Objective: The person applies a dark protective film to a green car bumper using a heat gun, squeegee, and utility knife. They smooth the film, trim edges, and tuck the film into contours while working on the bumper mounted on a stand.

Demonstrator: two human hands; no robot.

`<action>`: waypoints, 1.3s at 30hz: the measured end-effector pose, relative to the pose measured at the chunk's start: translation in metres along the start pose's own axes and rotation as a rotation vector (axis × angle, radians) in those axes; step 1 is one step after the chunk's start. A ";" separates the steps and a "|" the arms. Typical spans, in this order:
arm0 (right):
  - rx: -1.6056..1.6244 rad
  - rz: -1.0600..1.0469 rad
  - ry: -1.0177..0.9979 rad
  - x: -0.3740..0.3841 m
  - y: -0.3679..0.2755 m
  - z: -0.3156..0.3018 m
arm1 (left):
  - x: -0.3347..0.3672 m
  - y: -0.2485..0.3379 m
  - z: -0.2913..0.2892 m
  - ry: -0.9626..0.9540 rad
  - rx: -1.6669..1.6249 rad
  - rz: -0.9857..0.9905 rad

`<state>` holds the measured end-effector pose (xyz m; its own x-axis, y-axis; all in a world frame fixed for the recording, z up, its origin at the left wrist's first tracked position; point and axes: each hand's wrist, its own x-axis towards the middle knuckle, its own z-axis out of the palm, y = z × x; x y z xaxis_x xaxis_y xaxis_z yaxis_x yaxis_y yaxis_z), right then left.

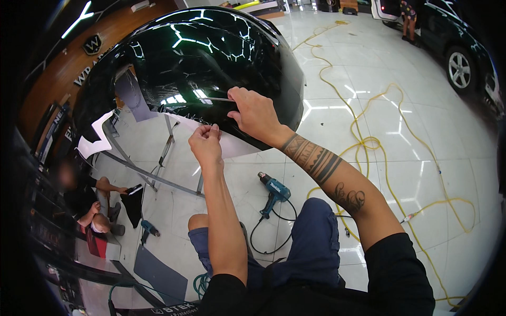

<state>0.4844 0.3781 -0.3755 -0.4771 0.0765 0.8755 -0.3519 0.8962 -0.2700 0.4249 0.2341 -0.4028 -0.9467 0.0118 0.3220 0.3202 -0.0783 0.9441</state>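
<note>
A glossy, very dark curved car body panel (pixel 211 58) fills the upper middle, raised on a grey metal stand (pixel 153 176). Film with a pale underside (pixel 237 146) hangs along its near edge. At that edge my left hand (pixel 206 147) is closed, thumb and fingertips pinched together on the film's border. Just above and to the right, my right hand (pixel 255 113) grips a slim silver knife-like tool (pixel 215 99), which points left across the panel. Its tip is hard to make out against the reflections.
A teal heat gun (pixel 275 192) rests on the tiled floor before my knees, its black cord looping. Yellow cables (pixel 369 142) run over the floor at right. A seated person (pixel 87 200) is at left, near another heat gun (pixel 150 229). A dark car (pixel 458 47) stands far right.
</note>
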 end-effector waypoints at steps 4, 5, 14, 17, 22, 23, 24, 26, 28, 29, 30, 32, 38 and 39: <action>0.021 0.025 -0.021 0.002 -0.007 -0.003 | -0.004 -0.011 -0.006 0.056 -0.027 0.151; 0.020 0.022 -0.018 0.000 -0.006 -0.003 | -0.007 -0.015 -0.004 0.094 0.013 0.228; -0.031 0.024 -0.078 -0.002 0.005 -0.005 | -0.022 -0.035 0.023 0.302 0.199 0.362; -0.031 0.036 -0.077 -0.003 0.002 -0.005 | -0.010 -0.042 0.018 0.296 0.186 0.347; -0.038 0.029 -0.038 -0.003 -0.002 -0.002 | -0.006 -0.043 0.015 0.247 0.215 0.392; -0.043 0.031 -0.040 -0.004 -0.001 -0.001 | -0.008 -0.038 0.016 0.214 0.214 0.357; -0.057 0.014 -0.035 -0.003 0.000 -0.001 | -0.009 -0.033 0.016 0.180 0.212 0.323; -0.070 0.007 -0.045 -0.001 -0.003 -0.003 | -0.011 -0.028 0.011 0.124 0.205 0.265; -0.077 0.003 -0.052 -0.001 -0.007 -0.003 | -0.010 -0.026 0.006 0.067 0.190 0.223; -0.077 0.001 -0.056 -0.002 -0.007 -0.003 | -0.010 -0.026 0.005 0.075 0.242 0.279; -0.077 0.001 -0.059 -0.002 -0.007 -0.002 | -0.011 -0.027 0.003 0.082 0.295 0.335; -0.071 0.007 -0.067 -0.002 -0.007 -0.003 | -0.014 -0.027 0.002 0.145 0.367 0.460; -0.045 0.008 -0.073 -0.004 -0.003 0.001 | -0.029 -0.035 0.021 0.291 0.071 0.384; -0.046 0.014 -0.082 -0.004 -0.003 0.001 | -0.028 -0.038 0.023 0.308 0.030 0.361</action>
<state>0.4864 0.3752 -0.3781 -0.5464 0.0546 0.8357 -0.3083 0.9147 -0.2613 0.4398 0.2600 -0.4457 -0.7400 -0.3076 0.5981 0.6271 0.0056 0.7789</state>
